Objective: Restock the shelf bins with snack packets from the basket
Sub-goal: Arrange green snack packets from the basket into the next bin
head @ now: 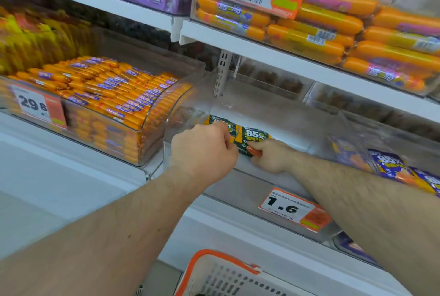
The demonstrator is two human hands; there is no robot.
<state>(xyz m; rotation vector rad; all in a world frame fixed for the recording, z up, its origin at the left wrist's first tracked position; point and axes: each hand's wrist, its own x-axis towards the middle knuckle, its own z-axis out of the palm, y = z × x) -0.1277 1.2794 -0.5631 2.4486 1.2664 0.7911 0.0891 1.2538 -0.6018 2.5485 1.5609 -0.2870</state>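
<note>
Both my hands reach into a clear plastic shelf bin [238, 184] at the middle shelf. Dark green and yellow snack packets [252, 136] marked 85% lie at the bin's left end. My left hand [202, 153] grips the left packets with curled fingers. My right hand [271, 155] pinches the lower edge of the right packet, an orange sausage end showing under the fingers. The white basket [221, 272] with an orange rim sits below at the bottom edge; its contents are out of sight.
A full bin of orange sausages [107, 96] stands to the left behind a 29.8 tag. Purple and orange packets [390, 167] fill the bin to the right. A shelf of large orange sausages [333, 34] hangs above. A 1.6 price tag [292, 210] is on the bin front.
</note>
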